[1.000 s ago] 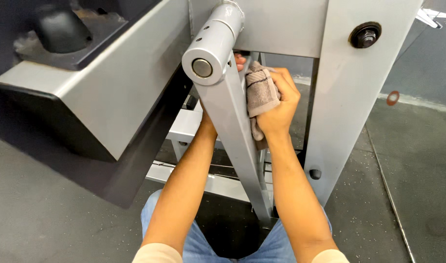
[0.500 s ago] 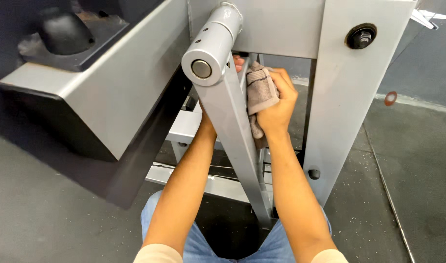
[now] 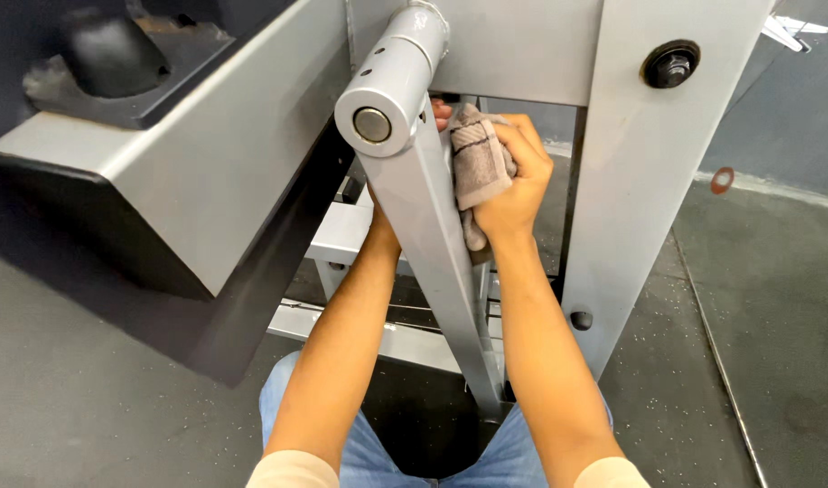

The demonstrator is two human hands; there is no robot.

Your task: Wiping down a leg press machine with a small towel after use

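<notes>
Grey speckled flooring [image 3: 775,298] surrounds the steel machine frame [image 3: 631,208] where we press a brownish cloth [image 3: 475,163], clamped in our right hand [image 3: 513,194], against the slanted bar [image 3: 432,235], our left hand [image 3: 379,226] hidden behind it, grip unreadable.

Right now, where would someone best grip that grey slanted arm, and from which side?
Grip the grey slanted arm on its flat-sided shaft below the round cylinder end, coming from its right side, where the right hand presses a cloth. The left side is crowded by the machine housing.
</notes>
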